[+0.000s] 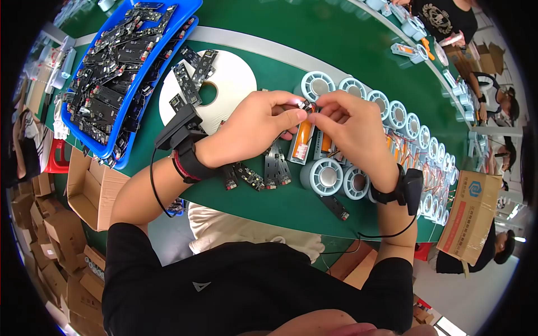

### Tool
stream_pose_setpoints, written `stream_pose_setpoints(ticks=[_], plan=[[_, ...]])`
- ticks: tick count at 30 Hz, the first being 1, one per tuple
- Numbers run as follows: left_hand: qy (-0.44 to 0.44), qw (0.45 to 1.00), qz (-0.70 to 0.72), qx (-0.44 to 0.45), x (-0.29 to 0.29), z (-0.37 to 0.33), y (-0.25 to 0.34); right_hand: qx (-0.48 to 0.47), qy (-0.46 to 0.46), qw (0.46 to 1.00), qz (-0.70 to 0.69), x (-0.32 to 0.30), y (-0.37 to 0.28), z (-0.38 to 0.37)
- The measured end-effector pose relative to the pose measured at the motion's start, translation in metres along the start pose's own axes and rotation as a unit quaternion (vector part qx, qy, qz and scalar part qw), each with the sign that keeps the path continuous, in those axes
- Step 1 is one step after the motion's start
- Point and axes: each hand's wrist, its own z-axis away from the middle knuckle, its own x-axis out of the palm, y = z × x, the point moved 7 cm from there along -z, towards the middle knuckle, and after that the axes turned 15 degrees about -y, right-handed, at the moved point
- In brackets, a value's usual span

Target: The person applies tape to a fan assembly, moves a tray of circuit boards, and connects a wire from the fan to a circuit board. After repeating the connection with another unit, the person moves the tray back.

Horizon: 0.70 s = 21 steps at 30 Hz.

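Fingertips of my left hand (252, 124) are closed on a small dark circuit board (306, 105) with pale connectors. My right hand (354, 122) meets it there, thumb and forefinger pinched together at the board's end; whatever they grip is too small to make out. Just beneath both hands lies a light blue unit with an orange battery (303, 137) in its long body. Round light blue fan-like ends (318, 85) of more such units line up to the right. Several black circuit boards (273, 165) lie on the green table below my left hand.
A blue tray (193, 7) heaped with circuit boards stands at the left, stacked on another. Next to it, a white reel (238, 73) carries loose boards. One single board (334, 207) lies near the table's front edge. Cardboard boxes (471, 215) and other people are around the table.
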Motion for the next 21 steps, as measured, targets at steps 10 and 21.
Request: stream_pose_setpoints(ticks=[10,21], plan=[[-0.127,0.968,0.212,-0.033,0.008,-0.003,-0.001,-0.086,0.007,0.991,0.104,0.005,-0.006,0.001],[-0.011,0.996,0.087,-0.021,0.014,0.002,-0.003,-0.13,0.107,0.919,0.356,0.022,-0.026,0.012]])
